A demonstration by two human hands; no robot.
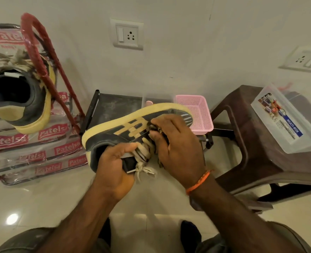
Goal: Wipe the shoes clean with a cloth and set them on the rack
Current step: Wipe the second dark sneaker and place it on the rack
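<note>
Shoe (121,125) held on its side, sole up.
Left hand (114,165) grips the collar; right hand (178,143) pinches a dark cloth (160,133) against the upper.

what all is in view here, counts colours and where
shoe in hand: 1, black and tan, centre, tipped on its side
shoe on rack: 1, black and tan, upper left
rack: 1, red frame, left
cloth: 1, dark, mostly hidden under right hand
basket: 1, pink, behind held shoe
stool: 1, brown, right
box: 1, clear plastic, on stool
wall sockets: 2, white, wall
left hand: grip on shoe collar
right hand: presses cloth on the shoe's side
</note>
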